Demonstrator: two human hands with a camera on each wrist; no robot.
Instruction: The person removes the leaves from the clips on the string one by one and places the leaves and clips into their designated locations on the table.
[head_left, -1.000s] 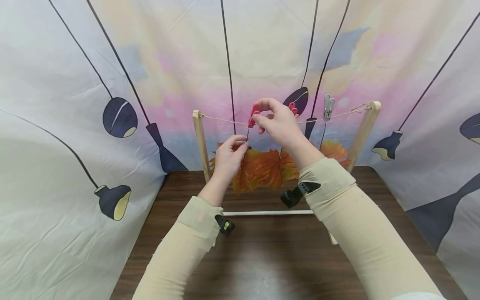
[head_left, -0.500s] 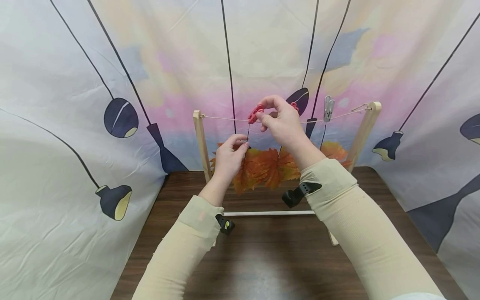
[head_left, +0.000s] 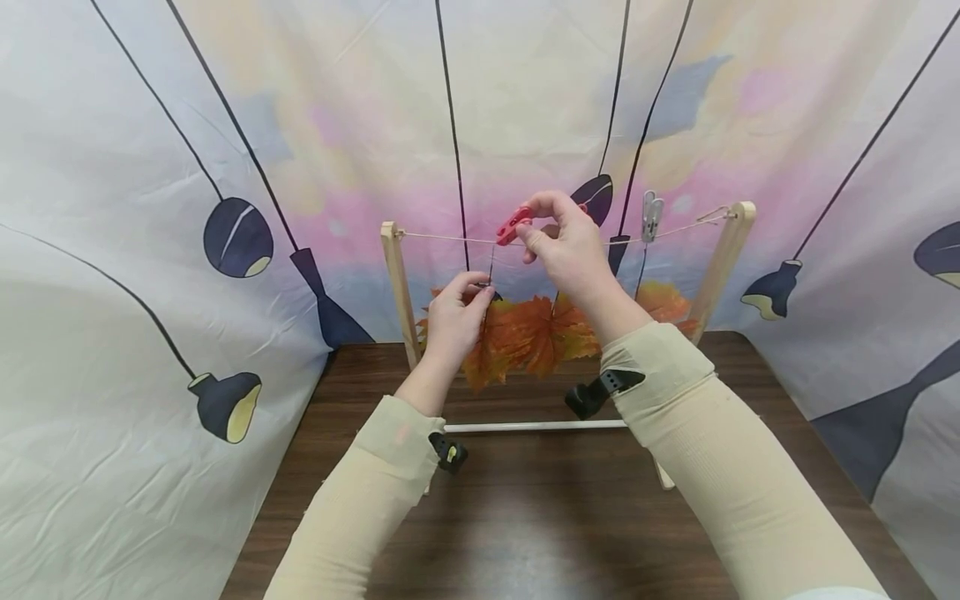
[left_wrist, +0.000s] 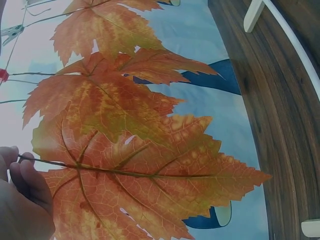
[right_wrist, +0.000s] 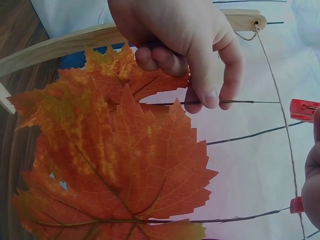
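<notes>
In the head view my left hand (head_left: 456, 315) pinches the thin dark stem (left_wrist: 42, 161) of an orange maple leaf (left_wrist: 150, 192) between thumb and fingers. The stem points upward, its tip at the twine line (head_left: 435, 237). My right hand (head_left: 567, 247) holds a red clothespin (head_left: 513, 226) by its handle end, tilted, its nose toward the stem tip. In the right wrist view this clothespin shows just beside the twine (right_wrist: 270, 62), with a small gap between them. A second red clothespin (right_wrist: 296, 205) grips another leaf's stem on the twine.
A grey clothespin (head_left: 652, 218) holds a further leaf (head_left: 663, 302) near the right wooden post (head_left: 722, 275). The left post (head_left: 400, 292) stands beside my left hand. A white rod (head_left: 536, 427) joins the frame low down over the brown table (head_left: 540, 517). Printed cloth (head_left: 360, 167) hangs behind.
The red clothespin in my right hand has gone from nearly upright at the twine to tilted, shifting slightly up and right. My left hand keeps its pinch on the stem, almost still.
</notes>
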